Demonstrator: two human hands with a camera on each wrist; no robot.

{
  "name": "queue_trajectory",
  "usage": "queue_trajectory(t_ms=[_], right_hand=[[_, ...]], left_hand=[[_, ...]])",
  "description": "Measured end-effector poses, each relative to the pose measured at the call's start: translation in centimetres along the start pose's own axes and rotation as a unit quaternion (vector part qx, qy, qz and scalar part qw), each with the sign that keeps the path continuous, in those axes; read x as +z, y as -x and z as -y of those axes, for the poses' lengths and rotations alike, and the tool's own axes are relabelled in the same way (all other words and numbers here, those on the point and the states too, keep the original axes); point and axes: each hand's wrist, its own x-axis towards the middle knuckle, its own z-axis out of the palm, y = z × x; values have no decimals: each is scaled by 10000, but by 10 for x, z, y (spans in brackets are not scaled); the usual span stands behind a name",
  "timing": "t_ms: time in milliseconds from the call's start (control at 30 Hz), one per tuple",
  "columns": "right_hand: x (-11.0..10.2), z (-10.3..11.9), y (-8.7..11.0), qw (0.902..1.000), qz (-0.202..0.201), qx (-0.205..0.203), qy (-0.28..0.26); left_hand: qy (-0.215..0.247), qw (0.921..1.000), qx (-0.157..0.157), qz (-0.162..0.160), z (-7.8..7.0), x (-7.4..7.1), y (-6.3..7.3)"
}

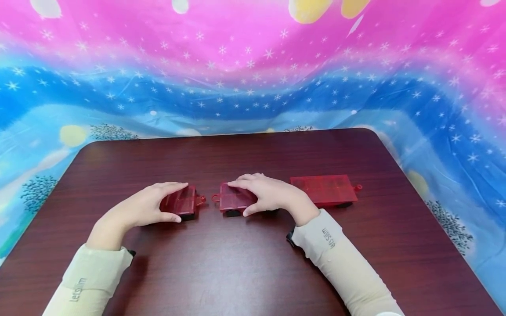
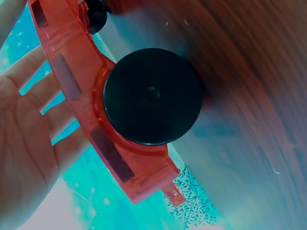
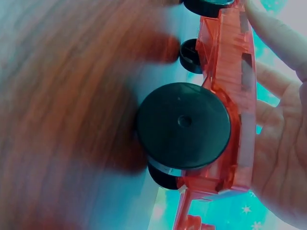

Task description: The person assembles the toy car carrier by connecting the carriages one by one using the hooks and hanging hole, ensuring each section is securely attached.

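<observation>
My left hand (image 1: pixel 138 206) grips a translucent red toy car base (image 1: pixel 178 201), thumb on the near side and fingers over the far side. A small red hitch (image 1: pixel 201 200) sticks out of its right end. In the left wrist view its black wheel (image 2: pixel 152 96) shows large. With my right hand (image 1: pixel 269 193) I hold a second red car base (image 1: pixel 234 198); the hand covers its right part. The loop (image 1: pixel 215 198) on its left end faces the hitch, a small gap apart. Black wheels (image 3: pixel 184 124) line its side in the right wrist view.
A longer red car base (image 1: pixel 326 189) stands behind my right wrist, with a small ring at its right end. Everything is on a dark wooden table (image 1: pixel 229 263) with rounded far corners. A colourful cloth (image 1: pixel 245 66) hangs behind and at both sides.
</observation>
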Motion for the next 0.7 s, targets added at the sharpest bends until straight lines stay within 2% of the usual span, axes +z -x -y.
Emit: queue_trajectory(t_ms=[267,433,700], right_hand=[[1,4,0,9997,1,122,222],[0,5,1,9997,-33,141,200],[-1,3,2,9998,-60,148,94]], left_hand=[[-169,9998,46,25,-2,1,-2],[-300,9994,155,23,-3,1,-5],[-350,9992,139,151,-7,-2,-8]])
